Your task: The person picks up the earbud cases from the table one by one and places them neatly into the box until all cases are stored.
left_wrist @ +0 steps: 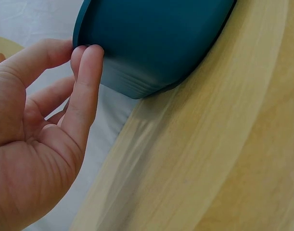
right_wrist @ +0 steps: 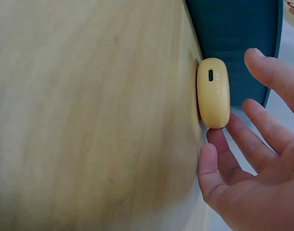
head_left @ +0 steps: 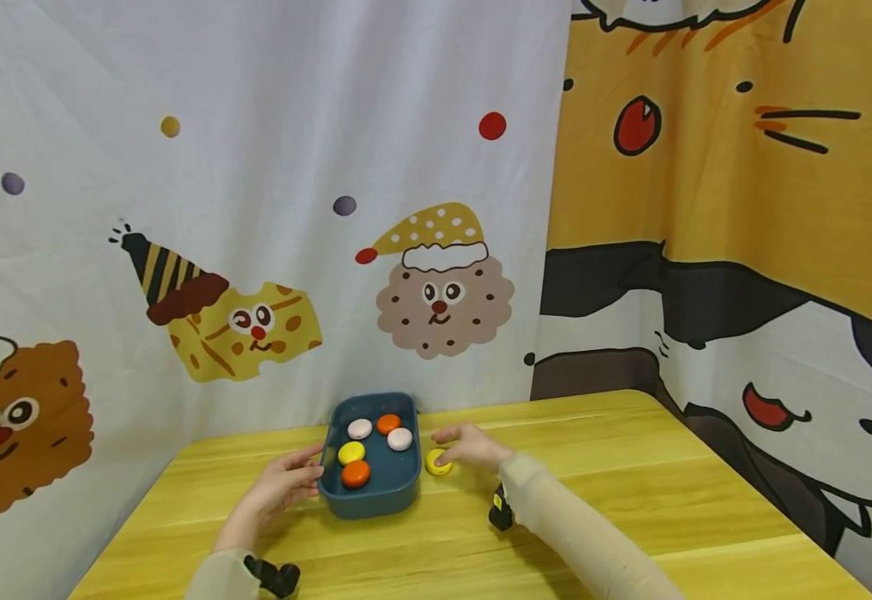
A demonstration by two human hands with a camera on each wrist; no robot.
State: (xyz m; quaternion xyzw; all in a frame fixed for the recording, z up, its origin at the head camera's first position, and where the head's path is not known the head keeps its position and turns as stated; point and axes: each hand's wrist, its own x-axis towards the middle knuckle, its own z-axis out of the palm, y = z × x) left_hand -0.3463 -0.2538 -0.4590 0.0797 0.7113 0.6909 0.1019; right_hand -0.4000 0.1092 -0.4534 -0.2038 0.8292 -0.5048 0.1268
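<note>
A dark blue-green plastic bin [head_left: 373,505] stands on the wooden table, holding several round, smooth pieces in white [head_left: 359,429], orange [head_left: 356,474] and yellow [head_left: 351,452]. At its left side my left hand [head_left: 278,487] pinches the rim, as the left wrist view shows with fingertips [left_wrist: 91,60] on the outer wall. To the right of the bin lies another yellow round piece [right_wrist: 214,94], with a small dark slot in its side. My right hand [head_left: 477,448] is over it, fingers spread and slightly bent; fingertips [right_wrist: 233,122] are right at its edge.
The wooden table [head_left: 601,500] has its back edge close behind the bin, against a white printed curtain [head_left: 271,167]. A second curtain with cartoon animals [head_left: 721,192] hangs along the right. Black wrist devices [head_left: 501,510] sit on both forearms.
</note>
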